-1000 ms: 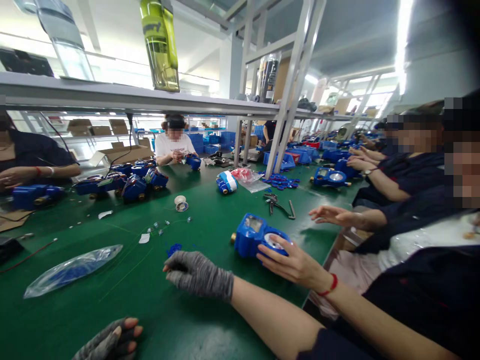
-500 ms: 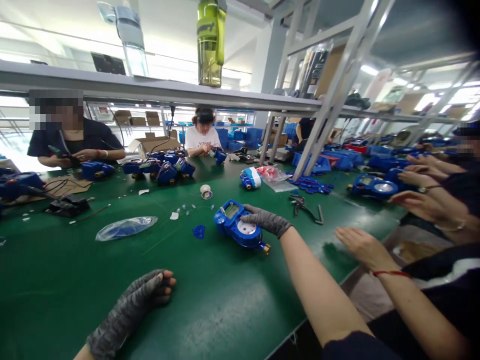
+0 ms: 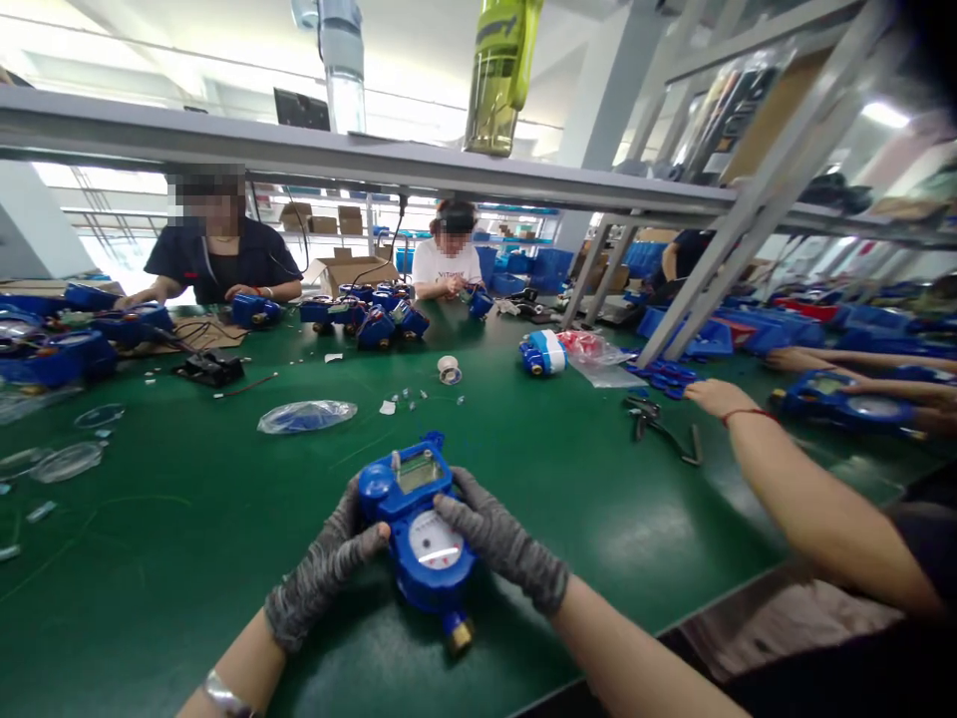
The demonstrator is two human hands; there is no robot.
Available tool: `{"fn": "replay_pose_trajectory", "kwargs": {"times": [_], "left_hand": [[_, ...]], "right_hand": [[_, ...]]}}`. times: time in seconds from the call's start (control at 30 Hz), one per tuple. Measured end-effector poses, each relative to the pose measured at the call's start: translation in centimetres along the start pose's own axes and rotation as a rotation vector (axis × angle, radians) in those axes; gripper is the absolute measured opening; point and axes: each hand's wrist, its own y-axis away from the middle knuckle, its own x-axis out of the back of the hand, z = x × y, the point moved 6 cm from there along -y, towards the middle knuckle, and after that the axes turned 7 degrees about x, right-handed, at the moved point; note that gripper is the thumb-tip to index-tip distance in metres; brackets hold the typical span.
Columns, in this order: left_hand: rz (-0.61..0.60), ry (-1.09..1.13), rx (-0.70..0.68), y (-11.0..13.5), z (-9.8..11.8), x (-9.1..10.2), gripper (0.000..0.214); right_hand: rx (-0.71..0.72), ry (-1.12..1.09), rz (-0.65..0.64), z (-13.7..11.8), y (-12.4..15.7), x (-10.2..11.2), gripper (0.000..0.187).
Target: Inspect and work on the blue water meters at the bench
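Both gloved hands clasp a blue water meter (image 3: 420,519) on the green tabletop (image 3: 186,519).
Left hand (image 3: 329,563) at 9 o'clock, right hand (image 3: 497,538) at 3, fingers curled on its sides; likely heavy, rigid, glass dial fragile, so grip the body.

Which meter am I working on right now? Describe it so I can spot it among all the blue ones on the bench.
On the green table, look at the near edge in front of the camera. The blue water meter lies there, gripped between the gloved left hand and right hand. Unlike the meters farther back, it alone is held by grey gloves, white dial up, brass fitting toward the wearer.
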Motion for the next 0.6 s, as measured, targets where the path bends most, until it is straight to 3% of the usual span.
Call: {"fn": "replay_pose_trajectory", "kwargs": {"times": [0.07,0.1,0.23,0.33,0.43,0.6], "left_hand": [[-0.007,0.104,0.016,0.2,0.2,0.2,0.070],[0.007,0.143,0.013,0.2,0.3,0.7,0.070],[0.082,0.166,-0.073,-0.5,0.6,3.0,0.069],[0.183,0.133,-0.153,-1.1,0.6,4.5,0.070],[0.240,0.131,-0.173,-1.5,0.4,5.3,0.073],[0.234,0.118,-0.166,-1.6,0.6,5.6,0.074]], "right_hand": [[0.026,0.087,-0.023,0.7,-2.0,-1.3,0.048],[0.022,0.166,-0.013,1.1,-3.2,-0.8,0.045],[0.098,0.795,0.233,1.9,-7.9,5.6,0.022],[0.132,1.090,0.256,3.4,-9.9,8.2,0.016],[0.123,1.149,0.210,4.9,-10.3,8.0,0.015],[0.101,1.267,0.211,4.9,-10.4,6.8,0.017]]}}
